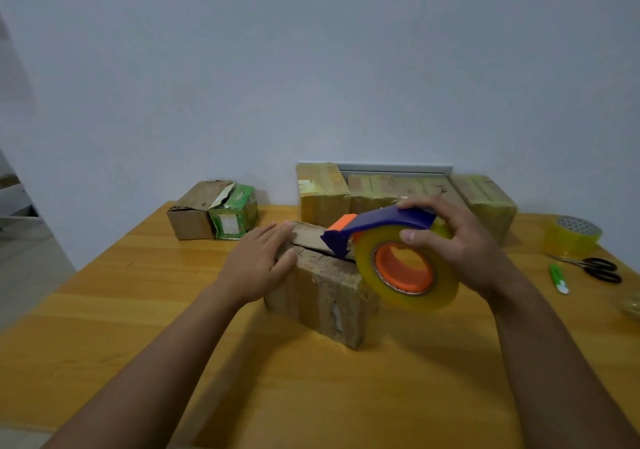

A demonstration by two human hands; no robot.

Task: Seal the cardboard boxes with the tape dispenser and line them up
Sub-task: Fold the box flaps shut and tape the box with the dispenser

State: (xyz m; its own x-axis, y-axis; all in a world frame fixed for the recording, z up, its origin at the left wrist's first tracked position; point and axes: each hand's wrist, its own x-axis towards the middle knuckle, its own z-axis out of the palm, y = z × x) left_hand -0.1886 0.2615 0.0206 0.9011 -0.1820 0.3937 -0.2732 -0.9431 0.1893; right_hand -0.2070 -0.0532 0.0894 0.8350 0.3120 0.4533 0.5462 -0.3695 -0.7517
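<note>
A worn brown cardboard box [329, 296] stands in the middle of the wooden table [104, 327], its top flaps closed with a dark seam between them. My left hand [259, 265] lies flat on the box's left top edge, fingers straight, pressing the flap. My right hand [464, 244] grips the blue and orange tape dispenser [391, 244] with its yellowish tape roll. The dispenser's blue nose touches the seam on the box top. Three taped boxes [322, 192] [391, 189] [485, 199] stand in a row against the wall.
At the back left sit a plain cardboard box [194, 213] and a green printed box [235, 216]. On the right lie a spare tape roll [571, 237], black scissors [599, 268] and a green utility knife [558, 277]. The white wall is close behind.
</note>
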